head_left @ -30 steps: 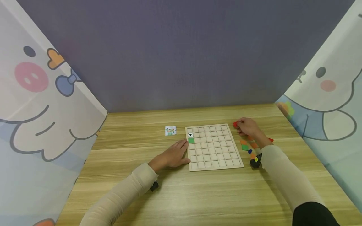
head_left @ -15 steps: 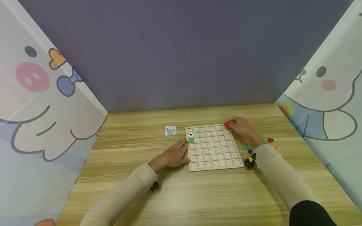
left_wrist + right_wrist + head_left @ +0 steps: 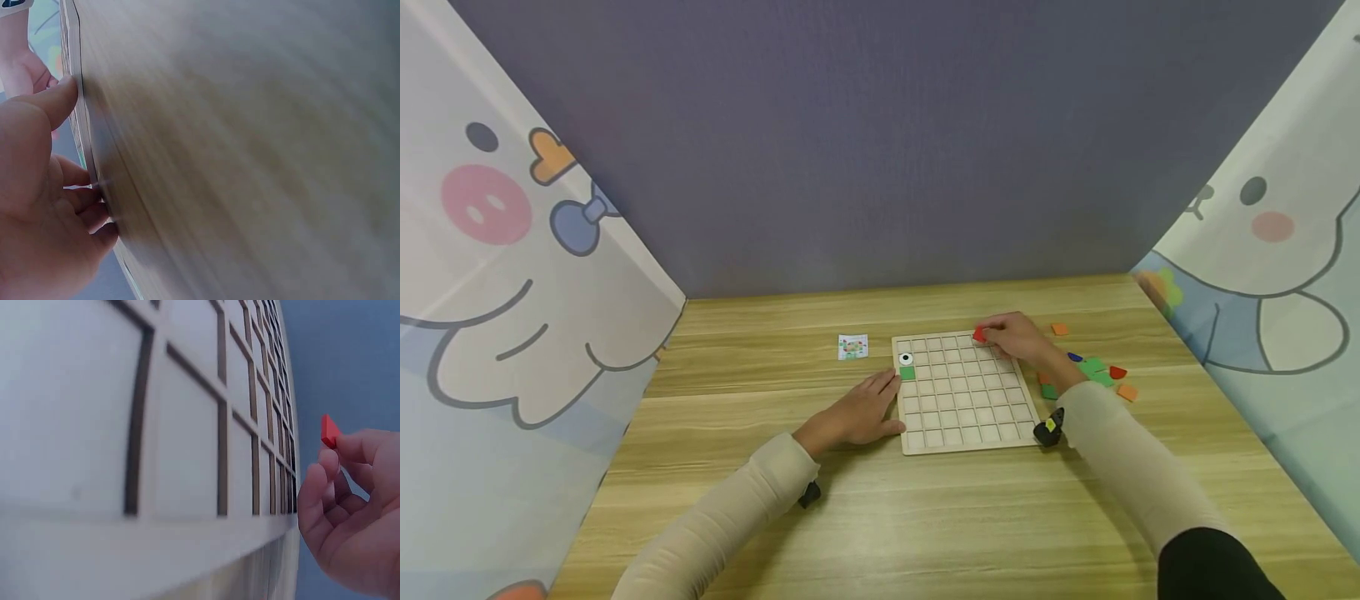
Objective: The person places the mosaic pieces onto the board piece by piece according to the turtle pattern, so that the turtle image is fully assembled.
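A wooden grid board [image 3: 970,392] with square recesses lies on the table. Along its left edge rests my left hand [image 3: 863,410], fingers fairly straight, thumb and fingertips touching the rim; the left wrist view shows that hand [image 3: 50,200] against the board's side. My right hand [image 3: 1018,337] pinches a small red tile [image 3: 979,335] between thumb and fingers above the board's far right part. In the right wrist view the red tile [image 3: 329,431] sticks up from the fingertips, apart from the grid. A white tile with a black dot [image 3: 906,359] and a green square tile [image 3: 907,373] sit in the left column.
Loose green tiles [image 3: 1093,368], a red half-round piece [image 3: 1117,372], orange tiles [image 3: 1127,392] and a blue piece [image 3: 1075,357] lie right of the board, partly behind the right forearm. A small printed card [image 3: 852,347] lies left of it. A grey panel [image 3: 910,150] stands behind.
My right hand has carried the red tile leftward from the loose pieces to over the board's far edge. The left hand has stayed in place.
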`<state>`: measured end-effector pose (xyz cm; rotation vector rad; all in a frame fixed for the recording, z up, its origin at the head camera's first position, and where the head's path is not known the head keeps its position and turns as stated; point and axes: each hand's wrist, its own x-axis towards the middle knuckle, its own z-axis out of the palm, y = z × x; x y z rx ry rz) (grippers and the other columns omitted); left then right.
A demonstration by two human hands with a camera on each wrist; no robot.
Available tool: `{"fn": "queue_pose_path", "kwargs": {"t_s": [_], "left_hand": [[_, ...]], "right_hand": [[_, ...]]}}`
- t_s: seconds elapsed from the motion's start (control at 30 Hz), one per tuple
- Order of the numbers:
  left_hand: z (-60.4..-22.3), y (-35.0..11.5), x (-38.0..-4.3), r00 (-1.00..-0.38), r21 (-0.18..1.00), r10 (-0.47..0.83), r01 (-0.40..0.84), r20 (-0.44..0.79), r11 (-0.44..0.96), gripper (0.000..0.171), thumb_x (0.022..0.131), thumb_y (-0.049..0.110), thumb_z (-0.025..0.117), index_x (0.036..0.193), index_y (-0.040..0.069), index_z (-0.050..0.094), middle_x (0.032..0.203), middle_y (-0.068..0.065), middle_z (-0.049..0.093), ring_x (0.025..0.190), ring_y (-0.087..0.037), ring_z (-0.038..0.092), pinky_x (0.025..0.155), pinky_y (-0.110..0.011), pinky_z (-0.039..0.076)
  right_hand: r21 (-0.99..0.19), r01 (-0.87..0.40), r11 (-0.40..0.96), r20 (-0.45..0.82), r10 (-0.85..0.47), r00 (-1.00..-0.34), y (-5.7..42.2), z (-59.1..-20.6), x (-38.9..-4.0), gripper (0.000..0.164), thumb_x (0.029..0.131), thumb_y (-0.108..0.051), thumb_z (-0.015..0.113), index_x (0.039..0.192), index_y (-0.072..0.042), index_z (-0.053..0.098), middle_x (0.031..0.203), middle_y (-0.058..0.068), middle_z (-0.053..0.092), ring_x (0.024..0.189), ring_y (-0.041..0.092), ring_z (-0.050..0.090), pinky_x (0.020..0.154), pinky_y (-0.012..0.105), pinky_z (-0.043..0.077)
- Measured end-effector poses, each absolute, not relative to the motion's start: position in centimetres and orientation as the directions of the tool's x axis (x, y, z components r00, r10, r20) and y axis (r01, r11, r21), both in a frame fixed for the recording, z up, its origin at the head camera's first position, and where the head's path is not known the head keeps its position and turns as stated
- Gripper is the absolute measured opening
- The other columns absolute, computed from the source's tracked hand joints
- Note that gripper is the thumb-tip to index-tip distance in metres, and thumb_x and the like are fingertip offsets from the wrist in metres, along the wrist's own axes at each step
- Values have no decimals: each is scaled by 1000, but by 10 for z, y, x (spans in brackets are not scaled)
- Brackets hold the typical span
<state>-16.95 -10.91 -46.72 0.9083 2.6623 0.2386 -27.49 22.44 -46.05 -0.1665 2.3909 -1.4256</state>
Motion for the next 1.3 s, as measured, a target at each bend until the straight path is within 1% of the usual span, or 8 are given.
{"fn": "queue_pose_path", "kwargs": {"t_s": [0.2, 0.33, 0.43, 0.57, 0.8, 0.93, 1.13, 1.3], "left_hand": [[-468, -110, -170, -750, 243, 618, 570, -237, 785, 86, 104, 52, 52, 163, 1, 15, 171, -17, 13, 159, -31, 15, 129, -46, 20], [-467, -110, -170, -750, 247, 616, 566, -242, 787, 86, 104, 51, 52, 163, 1, 15, 171, -17, 13, 159, -31, 15, 129, -46, 20], [-466, -109, -170, -750, 250, 614, 563, -247, 788, 86, 104, 51, 52, 163, 1, 15, 171, -17, 13, 159, -31, 14, 129, -46, 20], [-467, -110, -170, -752, 252, 611, 559, -248, 790, 86, 103, 52, 53, 163, 1, 15, 171, -17, 13, 159, -31, 14, 129, -46, 20], [-468, -110, -171, -754, 242, 607, 559, -252, 793, 87, 103, 53, 52, 163, 2, 16, 171, -16, 13, 159, -30, 15, 129, -46, 21], [-468, -110, -172, -752, 245, 607, 557, -257, 794, 87, 103, 53, 52, 163, 2, 15, 172, -16, 12, 159, -31, 15, 129, -46, 21], [-468, -110, -173, -750, 232, 608, 563, -259, 793, 87, 103, 54, 51, 163, 2, 16, 172, -16, 12, 159, -31, 15, 128, -46, 22], [-466, -109, -172, -747, 228, 608, 564, -267, 793, 87, 104, 54, 51, 163, 2, 15, 172, -16, 12, 160, -30, 14, 129, -46, 22]], "right_hand": [[-859, 64, 509, -243, -295, -924, 211, -459, -274, 44, 107, -24, 54, 147, -5, 55, 87, 12, 67, 57, 16, 49, 54, 31, 47], [-853, 55, 519, -250, -313, -916, 201, -459, -275, 43, 106, -24, 57, 144, -6, 58, 76, 14, 65, 54, 16, 49, 51, 31, 46], [-841, 35, 540, -242, -318, -917, 193, -457, -275, 40, 104, -25, 60, 140, -8, 63, 75, 12, 66, 51, 14, 48, 50, 30, 44], [-841, 26, 541, -245, -337, -909, 182, -455, -274, 36, 103, -24, 61, 136, -10, 66, 73, 12, 64, 50, 13, 46, 51, 30, 46], [-845, 51, 532, -281, -361, -889, 163, -458, -272, 34, 102, -22, 62, 133, -11, 68, 72, 4, 61, 53, 13, 47, 53, 30, 47], [-829, 27, 558, -281, -377, -883, 153, -459, -270, 32, 102, -22, 61, 131, -11, 70, 60, 2, 54, 48, 13, 45, 53, 31, 48], [-794, -35, 607, -259, -390, -884, 142, -461, -268, 30, 102, -22, 60, 128, -15, 73, 60, 1, 59, 42, 10, 43, 52, 30, 49], [-796, -28, 604, -263, -387, -884, 136, -462, -269, 29, 102, -22, 59, 126, -15, 73, 57, 0, 55, 41, 9, 39, 48, 30, 44]]}}
